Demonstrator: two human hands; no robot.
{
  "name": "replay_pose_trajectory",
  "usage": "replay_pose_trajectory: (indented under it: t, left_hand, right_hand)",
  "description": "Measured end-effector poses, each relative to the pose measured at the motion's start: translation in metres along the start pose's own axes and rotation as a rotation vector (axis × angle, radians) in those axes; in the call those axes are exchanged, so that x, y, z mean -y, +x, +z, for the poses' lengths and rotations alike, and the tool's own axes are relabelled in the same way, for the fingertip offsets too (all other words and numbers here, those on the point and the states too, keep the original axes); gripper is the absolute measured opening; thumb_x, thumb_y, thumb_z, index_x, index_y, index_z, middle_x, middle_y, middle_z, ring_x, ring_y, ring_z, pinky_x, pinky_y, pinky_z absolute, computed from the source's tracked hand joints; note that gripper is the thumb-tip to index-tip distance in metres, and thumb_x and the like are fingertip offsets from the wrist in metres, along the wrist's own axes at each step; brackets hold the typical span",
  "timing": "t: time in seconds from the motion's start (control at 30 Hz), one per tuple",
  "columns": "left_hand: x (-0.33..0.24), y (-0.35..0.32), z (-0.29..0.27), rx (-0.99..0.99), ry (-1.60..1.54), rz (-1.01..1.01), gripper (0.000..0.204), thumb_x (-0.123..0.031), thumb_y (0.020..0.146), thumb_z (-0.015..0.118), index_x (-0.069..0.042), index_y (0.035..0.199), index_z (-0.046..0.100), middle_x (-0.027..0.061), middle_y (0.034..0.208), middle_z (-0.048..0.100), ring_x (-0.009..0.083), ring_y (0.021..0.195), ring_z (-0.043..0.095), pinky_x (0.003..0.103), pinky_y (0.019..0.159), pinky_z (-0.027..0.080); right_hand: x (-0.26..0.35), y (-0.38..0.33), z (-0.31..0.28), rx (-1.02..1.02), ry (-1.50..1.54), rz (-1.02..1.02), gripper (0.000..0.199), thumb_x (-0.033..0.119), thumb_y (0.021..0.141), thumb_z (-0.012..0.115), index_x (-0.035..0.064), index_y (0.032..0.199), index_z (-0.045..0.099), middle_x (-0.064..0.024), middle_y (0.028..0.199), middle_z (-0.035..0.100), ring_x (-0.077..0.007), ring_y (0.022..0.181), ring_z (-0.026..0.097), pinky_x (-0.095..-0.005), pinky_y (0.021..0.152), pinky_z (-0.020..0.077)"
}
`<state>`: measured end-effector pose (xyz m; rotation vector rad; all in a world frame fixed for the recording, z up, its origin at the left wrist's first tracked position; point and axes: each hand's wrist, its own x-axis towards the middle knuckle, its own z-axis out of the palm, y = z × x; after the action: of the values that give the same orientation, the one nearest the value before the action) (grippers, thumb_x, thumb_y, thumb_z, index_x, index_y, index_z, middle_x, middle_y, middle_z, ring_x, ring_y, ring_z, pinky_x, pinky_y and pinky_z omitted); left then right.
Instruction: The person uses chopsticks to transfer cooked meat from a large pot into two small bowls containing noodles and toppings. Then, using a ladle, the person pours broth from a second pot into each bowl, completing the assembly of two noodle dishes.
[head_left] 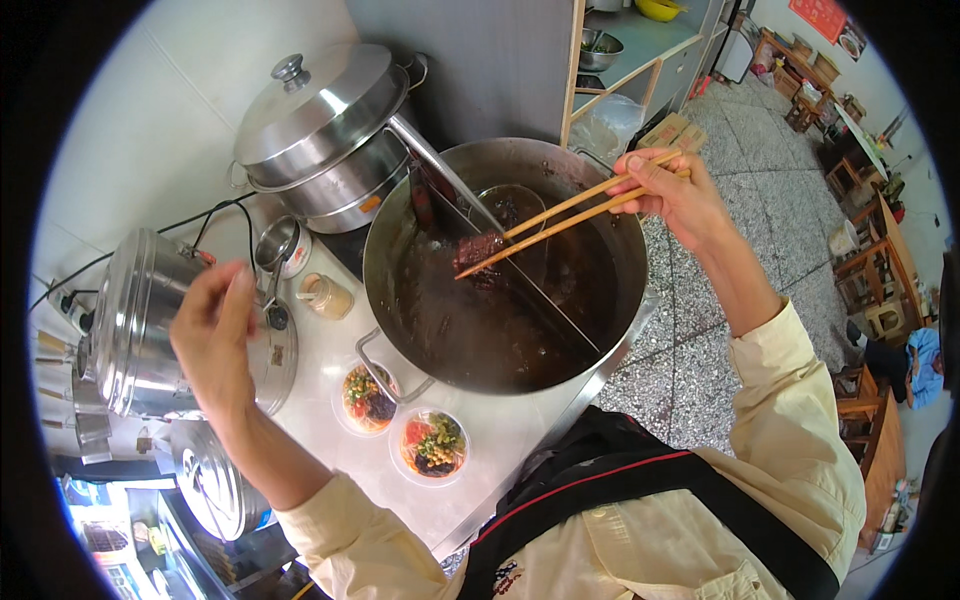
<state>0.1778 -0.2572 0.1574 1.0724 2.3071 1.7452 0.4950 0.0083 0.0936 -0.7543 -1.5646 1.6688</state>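
My right hand (665, 190) is closed around a pair of long wooden chopsticks (575, 215). Their tips pinch a dark reddish-brown chunk, likely meat (478, 250), over the metal divider of a wide steel pot (470, 378). Dark brown broth (440, 310) fills both halves of the pot. A long metal handle (450, 178) slants into it, beside a round rim partly sunk in the liquid. My left hand (215, 335) is raised left of the pot, near a large lidded steel pot (150, 320). Its fingers are loosely bent and apart from the thumb, with nothing seen in them.
Two clear bowls of noodles with toppings, one nearer (433, 445) and one farther (368, 400), stand on the steel counter (350, 455). A glass jar (325, 296) and small metal cup (280, 240) sit behind. A lidded steamer (320, 140) stands farther back. Tiled floor (740, 215) lies to the right.
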Motion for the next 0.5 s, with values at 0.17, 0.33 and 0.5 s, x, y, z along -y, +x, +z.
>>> replay_pose_trajectory:
  t: [0.17, 0.33, 0.5]
  left_hand:
    - [0.055, -0.089, -0.061, -0.117, 0.001, -0.193, 0.017, -0.011, 0.083, 0.064, 0.003, 0.093, 0.063, 0.0001, 0.064, 0.053, 0.0053, 0.053, 0.043, 0.019, 0.047, 0.033]
    - [0.120, -0.212, -0.072, -0.096, -0.128, -0.562, 0.019, -0.010, 0.083, 0.063, 0.004, 0.097, 0.061, 0.0059, 0.077, 0.060, 0.0103, 0.060, 0.054, 0.022, 0.051, 0.044]
    - [0.166, -0.302, -0.022, -0.073, -0.333, -0.848, 0.030, -0.011, 0.084, 0.060, 0.012, 0.102, 0.055, 0.0166, 0.091, 0.060, 0.0232, 0.081, 0.062, 0.033, 0.072, 0.056]
  right_hand:
    - [0.006, -0.003, 0.001, 0.021, 0.006, -0.047, 0.029, 0.017, 0.087, 0.060, -0.0103, 0.097, 0.058, -0.0217, 0.085, 0.065, -0.0243, 0.074, 0.066, -0.0286, 0.065, 0.0567]
    - [0.005, 0.000, -0.005, 0.103, 0.054, -0.076, 0.029, 0.017, 0.087, 0.061, -0.0094, 0.097, 0.059, -0.0205, 0.085, 0.065, -0.0240, 0.074, 0.067, -0.0286, 0.065, 0.0569]
    - [-0.006, 0.002, -0.007, 0.155, 0.076, -0.097, 0.028, 0.018, 0.087, 0.061, -0.0075, 0.098, 0.060, -0.0173, 0.088, 0.065, -0.0224, 0.077, 0.067, -0.0278, 0.066, 0.0570]
